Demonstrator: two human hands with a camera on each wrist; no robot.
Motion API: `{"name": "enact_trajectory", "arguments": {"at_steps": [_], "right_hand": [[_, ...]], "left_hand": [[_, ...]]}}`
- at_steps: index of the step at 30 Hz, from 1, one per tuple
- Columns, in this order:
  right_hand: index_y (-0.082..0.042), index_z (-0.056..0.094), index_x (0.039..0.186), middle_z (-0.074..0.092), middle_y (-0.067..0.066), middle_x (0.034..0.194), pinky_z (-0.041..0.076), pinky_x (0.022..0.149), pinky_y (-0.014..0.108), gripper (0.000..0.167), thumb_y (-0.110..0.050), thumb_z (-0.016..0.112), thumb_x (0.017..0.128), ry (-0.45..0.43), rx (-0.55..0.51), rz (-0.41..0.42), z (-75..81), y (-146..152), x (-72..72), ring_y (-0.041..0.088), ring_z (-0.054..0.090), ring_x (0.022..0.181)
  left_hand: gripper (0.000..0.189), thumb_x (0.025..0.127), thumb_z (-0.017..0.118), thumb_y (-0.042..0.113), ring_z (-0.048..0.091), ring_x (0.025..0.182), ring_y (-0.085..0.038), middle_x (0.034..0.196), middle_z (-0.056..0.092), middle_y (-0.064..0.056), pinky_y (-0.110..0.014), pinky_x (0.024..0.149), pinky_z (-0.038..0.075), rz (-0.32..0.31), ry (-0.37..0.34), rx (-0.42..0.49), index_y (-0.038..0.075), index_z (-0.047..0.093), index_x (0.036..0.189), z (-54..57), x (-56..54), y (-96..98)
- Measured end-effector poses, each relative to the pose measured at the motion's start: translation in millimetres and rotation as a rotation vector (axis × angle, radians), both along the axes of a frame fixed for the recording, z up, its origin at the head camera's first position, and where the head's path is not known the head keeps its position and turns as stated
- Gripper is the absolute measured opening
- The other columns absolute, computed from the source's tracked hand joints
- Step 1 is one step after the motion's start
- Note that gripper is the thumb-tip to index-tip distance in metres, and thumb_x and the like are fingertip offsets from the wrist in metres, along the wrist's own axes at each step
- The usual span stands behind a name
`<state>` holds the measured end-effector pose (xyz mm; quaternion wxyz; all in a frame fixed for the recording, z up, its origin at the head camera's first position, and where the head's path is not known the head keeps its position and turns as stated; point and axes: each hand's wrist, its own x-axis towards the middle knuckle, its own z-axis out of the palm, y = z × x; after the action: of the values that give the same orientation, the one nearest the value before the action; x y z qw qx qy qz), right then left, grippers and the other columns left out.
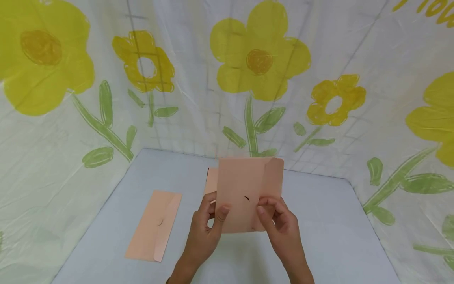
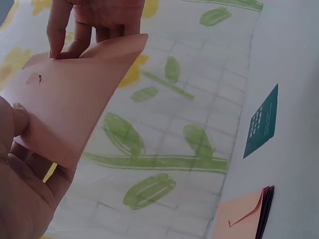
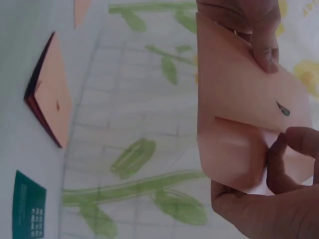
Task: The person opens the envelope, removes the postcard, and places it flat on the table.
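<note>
Both hands hold up a pink envelope [image 1: 237,177] above the table, its back with a small dark curved slit facing the head camera. My left hand [image 1: 205,227] grips its left edge, thumb in front and fingers behind. At the flap side, my right hand [image 1: 281,225] pinches the flap's edge near the slit between thumb and finger. In the right wrist view the flap [image 3: 237,149] stands bent a little away from the body. What lies inside the envelope is hidden.
Another pink envelope [image 1: 152,225] lies on the table [image 1: 326,236] at the left. Partly hidden behind the held envelope is a stack of pink envelopes [image 3: 55,94] with dark edges. A teal printed card [image 2: 261,122] lies near it. Flower-printed sheeting [image 1: 191,79] surrounds the table.
</note>
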<state>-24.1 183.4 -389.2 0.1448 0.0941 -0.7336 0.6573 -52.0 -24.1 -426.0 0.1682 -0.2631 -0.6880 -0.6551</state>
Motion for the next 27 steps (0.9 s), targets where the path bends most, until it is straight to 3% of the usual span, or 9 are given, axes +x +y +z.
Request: {"name": "enact_trajectory", "arguments": {"at_steps": [4, 11, 16, 22, 27], "right_hand": [[-0.002, 0.069, 0.104, 0.062, 0.01, 0.112, 0.05, 0.087, 0.026, 0.003, 0.0, 0.067, 0.102, -0.015, 0.023, 0.002, 0.3, 2.4, 0.2, 0.021, 0.062, 0.096], [-0.019, 0.078, 0.104, 0.057, 0.0, 0.131, 0.043, 0.107, 0.022, 0.01, -0.011, 0.076, 0.1, -0.027, 0.165, -0.04, -3.6, 3.7, 1.7, 0.02, 0.053, 0.129], [-0.013, 0.077, 0.103, 0.059, 0.006, 0.126, 0.047, 0.103, 0.022, 0.012, -0.003, 0.072, 0.1, 0.023, 0.143, -0.045, -5.8, 3.0, 2.9, 0.022, 0.058, 0.122], [-0.013, 0.078, 0.102, 0.061, 0.006, 0.119, 0.048, 0.103, 0.02, 0.008, -0.007, 0.074, 0.1, -0.003, 0.14, -0.065, -8.4, 5.0, 1.9, 0.019, 0.06, 0.118], [-0.015, 0.078, 0.104, 0.063, 0.004, 0.114, 0.051, 0.096, 0.024, 0.009, -0.008, 0.072, 0.102, -0.005, 0.154, -0.085, -8.8, 9.5, 1.9, 0.02, 0.063, 0.103]], "left_hand": [[0.035, 0.108, 0.056, -0.001, 0.079, 0.094, -0.017, 0.116, 0.079, -0.002, -0.038, 0.082, 0.063, 0.009, -0.014, -0.017, 0.016, 0.052, 0.138, -2.4, 0.1, 1.2], [0.031, 0.109, 0.055, 0.001, 0.078, 0.093, -0.017, 0.116, 0.079, -0.002, -0.038, 0.081, 0.063, -0.02, -0.033, -0.036, 0.015, 0.052, 0.136, -2.2, 1.0, 3.6], [0.031, 0.108, 0.057, 0.0, 0.079, 0.093, -0.017, 0.111, 0.08, -0.003, -0.038, 0.08, 0.064, -0.009, -0.03, -0.02, 0.015, 0.053, 0.135, -2.2, 0.1, 2.3], [0.032, 0.108, 0.057, 0.001, 0.079, 0.094, -0.018, 0.109, 0.08, -0.003, -0.037, 0.081, 0.064, -0.011, -0.027, -0.005, 0.015, 0.054, 0.136, -3.6, -1.0, 1.8], [0.033, 0.108, 0.057, 0.0, 0.08, 0.091, -0.018, 0.105, 0.081, -0.003, -0.037, 0.079, 0.064, 0.015, -0.031, 0.016, 0.016, 0.054, 0.137, -4.1, -3.4, -1.6]]}}
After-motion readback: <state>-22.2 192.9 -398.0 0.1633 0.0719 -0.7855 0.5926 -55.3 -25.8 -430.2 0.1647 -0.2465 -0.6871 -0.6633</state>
